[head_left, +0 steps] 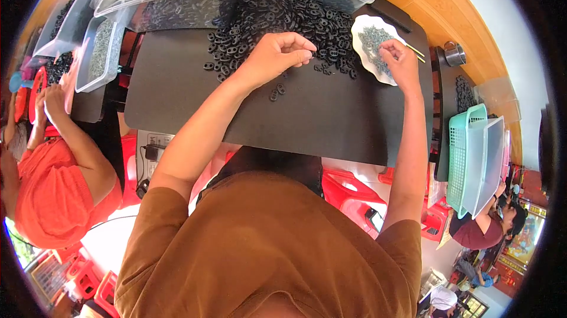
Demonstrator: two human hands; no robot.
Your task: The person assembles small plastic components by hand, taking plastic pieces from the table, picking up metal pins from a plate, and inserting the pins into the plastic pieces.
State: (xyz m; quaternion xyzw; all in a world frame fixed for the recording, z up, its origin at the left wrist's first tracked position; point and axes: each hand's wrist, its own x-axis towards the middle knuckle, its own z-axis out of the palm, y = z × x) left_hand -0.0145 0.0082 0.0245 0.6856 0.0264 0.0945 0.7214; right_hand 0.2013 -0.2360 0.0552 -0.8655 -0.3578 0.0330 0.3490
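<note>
Head view: left hand [276, 58] is over the near edge of the black parts [271, 8] heaped on the table [331, 111], thumb and index tips nearly meeting by a dark speck, can't tell if it's gripped; right hand [403, 67] has fingertips bunched over the metal bits [372, 41] in the plate [359, 27], catch hidden. Likeliest slip is a tiny bit dropped or doubled up, since they lie tangled and the fingers mask the pick. Also, a low right wrist could tip the plate's rim, and a left forearm sweep could scatter the strays [273, 96].
</note>
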